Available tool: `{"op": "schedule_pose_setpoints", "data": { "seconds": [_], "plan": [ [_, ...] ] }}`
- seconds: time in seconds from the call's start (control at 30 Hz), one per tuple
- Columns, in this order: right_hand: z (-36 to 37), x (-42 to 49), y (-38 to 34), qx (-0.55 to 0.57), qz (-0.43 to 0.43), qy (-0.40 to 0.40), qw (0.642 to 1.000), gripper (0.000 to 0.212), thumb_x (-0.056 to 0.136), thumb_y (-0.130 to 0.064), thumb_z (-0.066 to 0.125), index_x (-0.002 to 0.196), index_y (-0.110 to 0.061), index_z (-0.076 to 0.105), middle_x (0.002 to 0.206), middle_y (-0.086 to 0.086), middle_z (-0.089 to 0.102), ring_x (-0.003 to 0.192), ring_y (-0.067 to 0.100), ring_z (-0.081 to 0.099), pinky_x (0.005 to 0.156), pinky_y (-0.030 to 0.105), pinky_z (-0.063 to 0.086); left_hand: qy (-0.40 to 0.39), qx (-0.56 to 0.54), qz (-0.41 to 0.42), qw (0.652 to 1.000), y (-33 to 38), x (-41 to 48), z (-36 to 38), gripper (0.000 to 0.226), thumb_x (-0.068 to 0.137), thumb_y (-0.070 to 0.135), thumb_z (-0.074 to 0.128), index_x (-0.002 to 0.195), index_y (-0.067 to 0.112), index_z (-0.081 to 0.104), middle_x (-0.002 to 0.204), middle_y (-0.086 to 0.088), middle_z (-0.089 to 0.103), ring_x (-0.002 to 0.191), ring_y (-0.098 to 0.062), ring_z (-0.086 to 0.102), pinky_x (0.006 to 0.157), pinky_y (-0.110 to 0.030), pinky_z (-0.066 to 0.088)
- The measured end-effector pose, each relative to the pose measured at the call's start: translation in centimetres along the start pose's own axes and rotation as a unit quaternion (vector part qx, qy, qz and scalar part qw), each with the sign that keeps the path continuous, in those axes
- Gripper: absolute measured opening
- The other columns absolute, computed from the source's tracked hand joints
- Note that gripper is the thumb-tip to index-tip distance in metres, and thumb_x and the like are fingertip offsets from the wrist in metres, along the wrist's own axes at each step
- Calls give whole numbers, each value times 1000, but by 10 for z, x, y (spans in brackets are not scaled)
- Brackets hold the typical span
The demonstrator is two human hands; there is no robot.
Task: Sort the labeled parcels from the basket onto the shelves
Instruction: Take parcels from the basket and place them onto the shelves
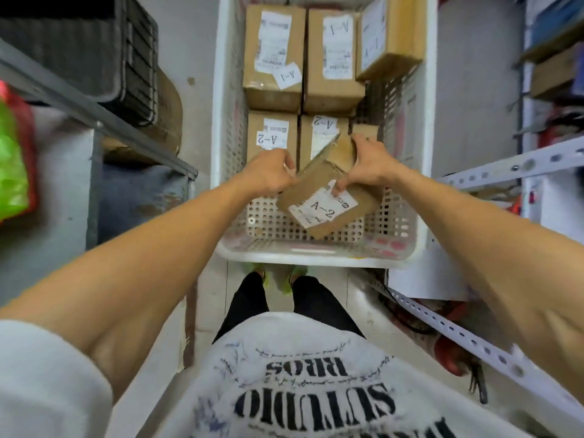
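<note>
Both arms reach forward, bare forearms straight, sleeves pushed up, meeting at frame centre over the basket. Left hand (271, 175) is knuckles up, fingers curled round the parcel's (328, 213) upper left edge. Right hand (366, 167) grasps the upper right end, fingers over the top, thumb pressed on the label (322, 205). So both hands are clenched on the parcel.

The parcel is held above the near end of the basket, clear of its floor and tilted. One corner points down toward the near basket wall. The long axis looks diagonal, lower left to upper right. The labelled face is turned up at the camera.

It is a plain brown cardboard box. The white shipping label has "A-2" handwritten on it, sloping down to the right, with small print too blurred to read.

Basket (303, 256): white, perforated, on the floor, filling centre and top. Two A-2 boxes (271, 137) sit just beyond the hands. Two A-1 boxes (273, 55) sit further up. A tilted box (390, 33) leans at the upper right.

Left shelf (94, 112), grey, carries a black crate (126, 58). Right shelf (505, 165) is white slotted metal.
</note>
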State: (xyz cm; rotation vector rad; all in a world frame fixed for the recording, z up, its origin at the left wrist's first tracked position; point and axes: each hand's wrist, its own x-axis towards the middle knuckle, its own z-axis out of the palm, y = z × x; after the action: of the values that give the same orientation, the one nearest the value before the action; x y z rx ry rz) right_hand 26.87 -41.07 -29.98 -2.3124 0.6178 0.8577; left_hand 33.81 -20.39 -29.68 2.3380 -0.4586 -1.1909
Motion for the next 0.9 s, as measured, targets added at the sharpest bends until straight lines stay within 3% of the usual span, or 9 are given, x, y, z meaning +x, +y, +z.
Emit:
{"op": "schedule_pose_setpoints", "data": {
  "seconds": [0.13,0.33,0.47,0.57,0.63,0.7,0.8,0.9],
  "plan": [
    [-70,-27,-30,164,-22,-45,985,86,58,-24,89,131,-18,45,114,-1,61,102,19,61,82,30,51,32,33,72,996,36,-18,-63,54,79,27,73,127,14,51,113,-1,60,98,-18,57,80,-27,43],
    [-133,-63,-64,185,-59,12,981,83,40,-37,91,115,-19,59,107,1,70,96,20,68,90,41,54,70,-2,138,988,81,-41,-137,76,72,34,80,136,21,42,130,-5,51,109,-19,54,91,-31,48],
    [-166,-90,-87,183,-133,7,974,56,62,-14,84,111,-30,65,107,4,72,97,23,69,89,41,55,2,37,169,985,110,-61,-160,98,68,37,84,147,30,27,146,-3,35,131,-22,39,105,-32,32],
    [-189,-106,-98,190,-179,4,965,65,64,-5,80,117,-38,62,112,-1,70,101,20,68,83,34,55,-46,-52,172,983,128,-72,-164,98,70,27,83,146,34,21,140,-3,40,121,-21,47,98,-32,42],
    [-202,-109,-97,206,-181,10,962,73,65,-10,80,130,-34,56,118,-1,68,105,21,66,84,34,54,-29,-139,181,973,132,-73,-164,91,71,21,82,143,36,27,125,-2,53,106,-17,58,79,-27,52],
    [-208,-110,-94,207,-168,81,960,87,68,-24,83,144,-28,41,138,5,54,120,22,55,99,38,47,18,-201,181,962,133,-73,-161,92,67,29,83,142,38,31,116,-2,58,97,-17,63,67,-25,52],
    [-207,-109,-91,211,-150,216,942,111,65,-42,86,151,-17,21,153,7,30,137,23,36,109,40,36,89,-313,149,934,128,-67,-158,96,61,43,82,142,37,32,122,-3,60,99,-22,65,74,-37,56],
    [-184,-102,-88,308,-149,179,922,111,68,-41,84,152,-21,14,146,4,39,121,20,51,85,36,51,118,-392,106,906,124,-67,-153,75,65,53,71,132,34,43,119,-3,65,99,-26,66,69,-42,56]
  ]
}}
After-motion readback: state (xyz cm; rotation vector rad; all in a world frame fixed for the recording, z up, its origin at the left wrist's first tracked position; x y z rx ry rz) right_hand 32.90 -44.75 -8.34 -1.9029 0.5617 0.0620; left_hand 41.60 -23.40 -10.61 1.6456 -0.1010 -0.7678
